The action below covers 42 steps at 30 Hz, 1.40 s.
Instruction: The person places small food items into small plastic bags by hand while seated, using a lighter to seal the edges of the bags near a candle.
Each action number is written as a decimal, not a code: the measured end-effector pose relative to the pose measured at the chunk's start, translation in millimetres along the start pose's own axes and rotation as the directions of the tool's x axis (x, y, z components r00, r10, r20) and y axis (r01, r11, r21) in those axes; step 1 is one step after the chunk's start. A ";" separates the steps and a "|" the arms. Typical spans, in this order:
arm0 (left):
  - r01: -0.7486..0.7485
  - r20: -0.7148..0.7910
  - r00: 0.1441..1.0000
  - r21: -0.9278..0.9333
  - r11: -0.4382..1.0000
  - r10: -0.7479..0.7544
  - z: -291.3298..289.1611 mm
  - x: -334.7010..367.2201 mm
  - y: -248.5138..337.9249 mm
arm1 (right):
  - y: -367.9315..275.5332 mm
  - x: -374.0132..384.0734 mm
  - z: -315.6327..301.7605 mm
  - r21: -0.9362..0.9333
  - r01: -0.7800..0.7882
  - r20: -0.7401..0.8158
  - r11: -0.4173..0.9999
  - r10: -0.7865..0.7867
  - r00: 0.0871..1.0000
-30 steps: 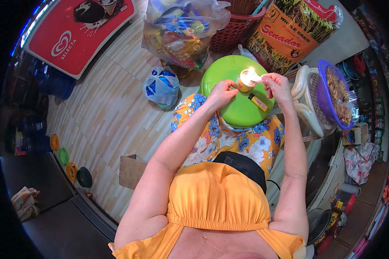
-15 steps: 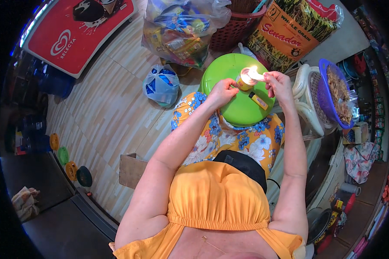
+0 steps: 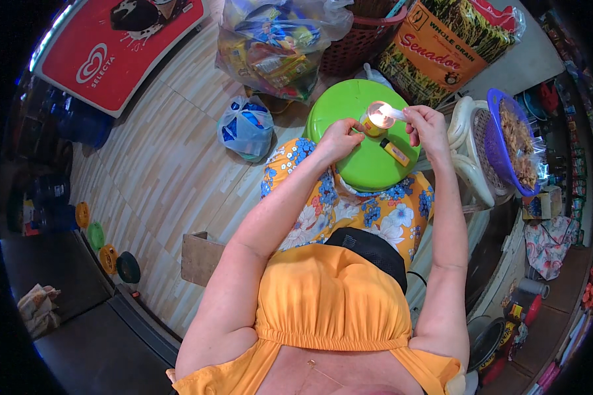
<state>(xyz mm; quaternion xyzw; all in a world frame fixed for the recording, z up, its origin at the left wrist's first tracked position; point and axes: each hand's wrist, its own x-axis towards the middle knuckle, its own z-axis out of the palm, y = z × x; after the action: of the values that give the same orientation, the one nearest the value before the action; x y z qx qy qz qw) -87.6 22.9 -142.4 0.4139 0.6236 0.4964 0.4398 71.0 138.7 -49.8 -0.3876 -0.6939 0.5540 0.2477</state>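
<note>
- I have the yellow can [image 3: 371, 126] upright on the green round worktop [image 3: 339, 104], right of its middle, its open top glowing brightly.
- Room: the widest stretch of green lies beyond and left of the can; my right side is tighter, the worktop's edge running under the right hand [image 3: 429, 130].
- A yellow lighter [image 3: 395, 153] lies just nearer me than the can, between it and the near-right edge.
- Right grip: thumb and forefinger pinch a white stick [image 3: 395, 114], its tip at the can's opening.
- Left grip: the left hand [image 3: 339, 141] has its fingertips at the can's left side; I can't tell how firmly they press.
- Both forearms reach forward, left slanting inward, right nearly straight.
- Outward, I read a white chair [image 3: 471, 174] beside the right wrist, then a purple basin [image 3: 501, 155].
</note>
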 end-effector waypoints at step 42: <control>-0.027 0.001 1.000 0.000 1.000 0.027 -0.2 3.5 -8.1 | 4.3 -3.8 -2.1 0.093 -0.037 0.017 0.995 0.035 0.999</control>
<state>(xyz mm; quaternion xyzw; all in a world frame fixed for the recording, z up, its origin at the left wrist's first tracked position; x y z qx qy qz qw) -89.4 24.8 -150.8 0.4224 0.6178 0.5020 0.4335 75.9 137.2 -53.0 -0.3838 -0.6620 0.5931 0.2502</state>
